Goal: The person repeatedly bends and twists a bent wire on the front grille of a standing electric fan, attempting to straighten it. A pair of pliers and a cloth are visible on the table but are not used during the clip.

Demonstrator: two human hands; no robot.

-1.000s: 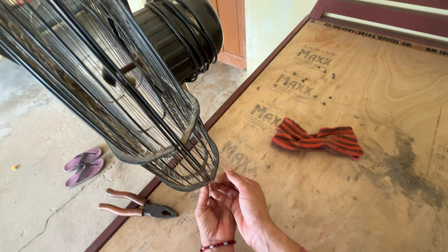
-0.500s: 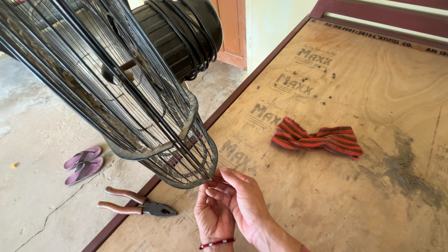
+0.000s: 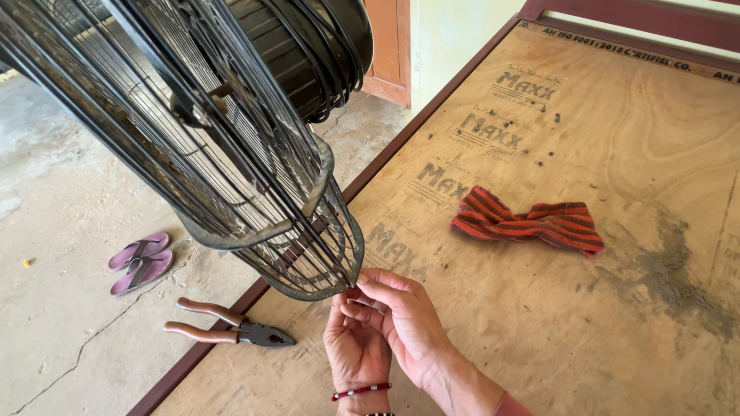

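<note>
A black wire fan guard (image 3: 231,177) on a dark fan hangs tilted over the left edge of a plywood board (image 3: 586,323). Its lowest rim (image 3: 324,293) sits just above the board. My left hand (image 3: 354,354), with a red thread bracelet on the wrist, reaches up from below, its fingertips at that rim. My right hand (image 3: 408,320) lies over the left one. Its thumb and fingers pinch together at the same spot on the rim. What sits between the fingertips is too small to see.
Pliers with reddish-brown handles (image 3: 231,333) lie on the board's left edge near my hands. A red and black striped cloth (image 3: 528,223) lies crumpled mid-board. A pair of purple slippers (image 3: 139,262) rests on the concrete floor at left. A maroon frame edges the board.
Both hands have crept up a little and closed in on the guard's lower rim. The guard has shifted only slightly.
</note>
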